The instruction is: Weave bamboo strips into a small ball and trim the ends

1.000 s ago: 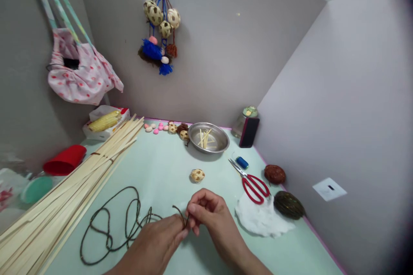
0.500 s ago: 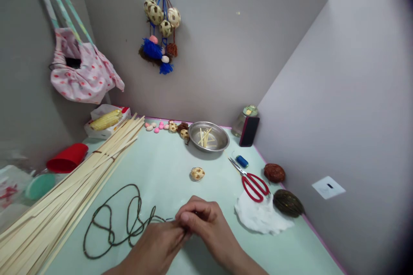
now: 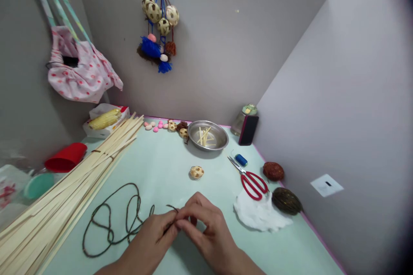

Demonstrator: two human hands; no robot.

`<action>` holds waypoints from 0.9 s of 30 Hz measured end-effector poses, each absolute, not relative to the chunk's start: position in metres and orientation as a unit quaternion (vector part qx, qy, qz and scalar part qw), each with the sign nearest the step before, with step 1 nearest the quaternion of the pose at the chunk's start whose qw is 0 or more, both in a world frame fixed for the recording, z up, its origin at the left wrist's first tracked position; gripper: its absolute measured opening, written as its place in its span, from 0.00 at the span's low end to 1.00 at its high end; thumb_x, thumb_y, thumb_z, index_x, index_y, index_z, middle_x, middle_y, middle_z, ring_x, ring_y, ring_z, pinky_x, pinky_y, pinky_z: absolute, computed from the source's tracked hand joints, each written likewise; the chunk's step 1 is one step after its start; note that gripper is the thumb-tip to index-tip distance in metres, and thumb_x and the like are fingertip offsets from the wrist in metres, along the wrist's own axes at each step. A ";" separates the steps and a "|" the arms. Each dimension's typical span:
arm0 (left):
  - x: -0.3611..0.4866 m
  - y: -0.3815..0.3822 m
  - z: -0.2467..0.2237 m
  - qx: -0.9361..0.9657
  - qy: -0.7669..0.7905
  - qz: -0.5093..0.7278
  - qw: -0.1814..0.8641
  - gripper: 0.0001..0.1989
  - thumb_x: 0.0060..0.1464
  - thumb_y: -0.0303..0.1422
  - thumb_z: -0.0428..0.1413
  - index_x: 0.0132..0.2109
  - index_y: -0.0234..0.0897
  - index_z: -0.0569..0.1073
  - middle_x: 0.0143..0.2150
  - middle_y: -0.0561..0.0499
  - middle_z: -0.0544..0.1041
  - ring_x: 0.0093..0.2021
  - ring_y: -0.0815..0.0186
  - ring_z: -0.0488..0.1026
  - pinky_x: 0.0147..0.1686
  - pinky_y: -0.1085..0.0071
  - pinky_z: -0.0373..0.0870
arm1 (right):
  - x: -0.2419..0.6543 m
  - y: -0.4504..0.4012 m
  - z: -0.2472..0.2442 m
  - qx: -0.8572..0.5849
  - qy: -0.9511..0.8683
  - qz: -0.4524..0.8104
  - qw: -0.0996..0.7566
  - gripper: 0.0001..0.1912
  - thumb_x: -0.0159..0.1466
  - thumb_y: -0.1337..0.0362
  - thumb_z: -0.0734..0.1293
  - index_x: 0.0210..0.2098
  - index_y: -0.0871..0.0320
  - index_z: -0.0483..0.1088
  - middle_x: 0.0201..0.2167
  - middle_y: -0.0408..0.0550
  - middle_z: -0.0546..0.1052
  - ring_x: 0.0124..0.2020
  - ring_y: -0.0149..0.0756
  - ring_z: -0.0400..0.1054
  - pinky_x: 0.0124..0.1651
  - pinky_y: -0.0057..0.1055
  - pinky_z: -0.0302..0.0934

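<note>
My left hand (image 3: 155, 235) and my right hand (image 3: 206, 228) meet fingertip to fingertip low in the middle of the head view. Both are closed in a pinch on a dark olive cord (image 3: 110, 237), whose short end sticks up beside the fingers. The rest of the cord lies in loose loops on the pale green table (image 3: 151, 167), left of my left hand. Just beyond the hands rests a small woven ball (image 3: 196, 172). Whatever else lies between the fingertips is hidden.
Long pale strips (image 3: 69, 189) cover the left side. A metal bowl (image 3: 222, 137) holding short sticks stands at the back. To the right lie red-handled scissors (image 3: 250, 178), white cotton (image 3: 258, 215), blue thread (image 3: 241, 160) and two yarn bundles (image 3: 286, 201). A phone (image 3: 248, 130) leans on a jar.
My left hand has turned, and its thumb and fingertips now show. The fingers of my right hand have shifted, and the cord's short end now rises above the fingertips.
</note>
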State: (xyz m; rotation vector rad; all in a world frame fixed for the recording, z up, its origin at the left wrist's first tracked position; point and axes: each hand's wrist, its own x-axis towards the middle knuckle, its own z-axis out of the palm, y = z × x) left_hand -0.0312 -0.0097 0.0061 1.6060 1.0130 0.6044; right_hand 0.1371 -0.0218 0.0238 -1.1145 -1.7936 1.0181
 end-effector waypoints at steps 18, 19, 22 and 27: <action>-0.031 -0.013 0.002 0.674 0.426 0.284 0.532 0.15 0.62 0.42 0.49 0.45 0.49 0.79 0.31 0.53 0.80 0.30 0.59 0.73 0.39 0.68 0.69 | 0.141 -0.008 0.023 -0.487 -0.543 0.560 0.392 0.12 0.58 0.55 0.73 0.35 0.58 0.80 0.29 0.43 0.68 0.30 0.31 0.62 0.34 0.28 0.57; -0.031 -0.013 0.003 0.676 0.424 0.284 0.532 0.15 0.62 0.42 0.49 0.45 0.49 0.79 0.30 0.54 0.80 0.29 0.59 0.73 0.39 0.68 0.69 | 0.142 -0.008 0.023 -0.483 -0.533 0.570 0.397 0.13 0.57 0.55 0.73 0.34 0.58 0.80 0.29 0.44 0.69 0.30 0.31 0.62 0.34 0.28 0.57; -0.030 -0.014 0.003 0.670 0.425 0.293 0.534 0.14 0.61 0.42 0.49 0.44 0.49 0.80 0.29 0.54 0.79 0.28 0.60 0.72 0.38 0.68 0.69 | 0.141 -0.008 0.022 -0.478 -0.498 0.590 0.419 0.13 0.54 0.55 0.76 0.33 0.59 0.80 0.29 0.43 0.70 0.30 0.30 0.63 0.34 0.28 0.57; -0.031 -0.015 -0.002 0.674 0.435 0.287 0.524 0.15 0.63 0.43 0.47 0.40 0.46 0.78 0.29 0.53 0.76 0.30 0.60 0.71 0.41 0.68 0.68 | 0.140 -0.007 0.022 -0.490 -0.466 0.595 0.434 0.19 0.48 0.57 0.79 0.35 0.59 0.76 0.25 0.39 0.71 0.27 0.29 0.62 0.32 0.25 0.56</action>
